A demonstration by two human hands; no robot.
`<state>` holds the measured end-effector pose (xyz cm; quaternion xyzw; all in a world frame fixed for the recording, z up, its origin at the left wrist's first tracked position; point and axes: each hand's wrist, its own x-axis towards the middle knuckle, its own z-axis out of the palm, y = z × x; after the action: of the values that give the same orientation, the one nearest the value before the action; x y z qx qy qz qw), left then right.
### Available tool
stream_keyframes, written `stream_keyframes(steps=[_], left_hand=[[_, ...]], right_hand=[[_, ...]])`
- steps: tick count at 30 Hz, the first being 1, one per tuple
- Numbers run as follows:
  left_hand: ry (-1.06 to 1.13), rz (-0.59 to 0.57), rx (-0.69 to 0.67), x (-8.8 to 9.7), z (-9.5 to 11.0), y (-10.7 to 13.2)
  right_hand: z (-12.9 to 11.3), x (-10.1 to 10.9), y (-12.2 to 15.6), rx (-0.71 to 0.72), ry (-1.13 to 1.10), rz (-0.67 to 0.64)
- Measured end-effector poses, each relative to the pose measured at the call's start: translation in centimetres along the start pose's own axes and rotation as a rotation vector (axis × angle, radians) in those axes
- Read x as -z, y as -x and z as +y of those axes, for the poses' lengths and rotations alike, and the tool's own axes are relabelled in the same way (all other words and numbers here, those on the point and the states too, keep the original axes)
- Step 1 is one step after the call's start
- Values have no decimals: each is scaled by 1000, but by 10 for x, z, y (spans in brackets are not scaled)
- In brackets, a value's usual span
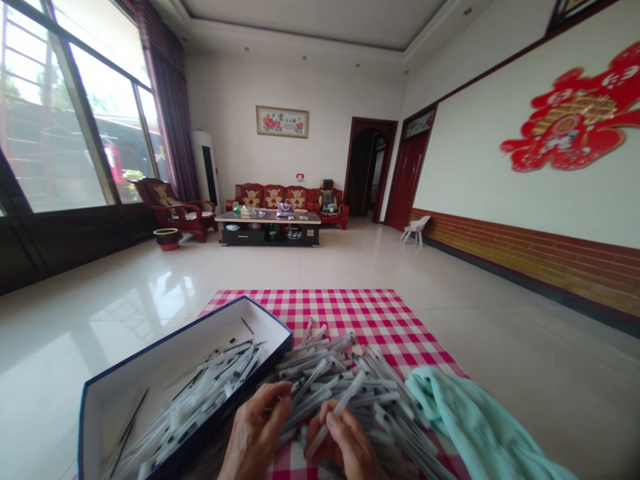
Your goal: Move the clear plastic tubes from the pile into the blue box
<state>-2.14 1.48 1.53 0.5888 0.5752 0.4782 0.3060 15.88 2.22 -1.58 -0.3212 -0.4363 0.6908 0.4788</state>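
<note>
A heap of clear plastic pens (350,383) lies on a red-and-white checked cloth (360,310) at the bottom centre. My right hand (345,443) pinches one clear pen barrel (336,413) that slants up to the right. My left hand (257,430) is just left of it, fingers curled toward the pile's near edge; what it holds, if anything, is hidden. A white-lined box with dark blue walls (125,393) stands to the left, with several pens and thin dark refills inside.
A mint-green cloth (475,427) lies bunched at the right of the pile. Beyond the checked cloth stretches shiny tiled floor (350,260). Far back stand a low coffee table (270,227), a red sofa (280,197) and an armchair (173,207).
</note>
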Motion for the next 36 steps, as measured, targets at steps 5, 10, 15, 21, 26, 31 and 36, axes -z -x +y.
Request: stream_keyframes(steps=[5, 10, 15, 21, 26, 31, 36], left_hand=[[447, -124, 248, -11, 2, 4], [848, -191, 330, -13, 10, 5], [837, -61, 426, -11, 11, 3], [792, -35, 451, -18, -4, 1], [541, -128, 359, -28, -12, 5], [100, -124, 53, -30, -19, 9], [-308, -11, -303, -29, -24, 13]], right_hand=[[-3, -6, 8, -55, 168, -42], [-11, -10, 7, -153, 179, -309], [-24, 0, 6, -131, 80, -273], [-15, 16, -2, -49, -360, -127], [-9, 11, -8, 35, -232, 42], [-8, 6, -8, 60, 84, 114], [-1, 4, -11, 85, 217, 173]])
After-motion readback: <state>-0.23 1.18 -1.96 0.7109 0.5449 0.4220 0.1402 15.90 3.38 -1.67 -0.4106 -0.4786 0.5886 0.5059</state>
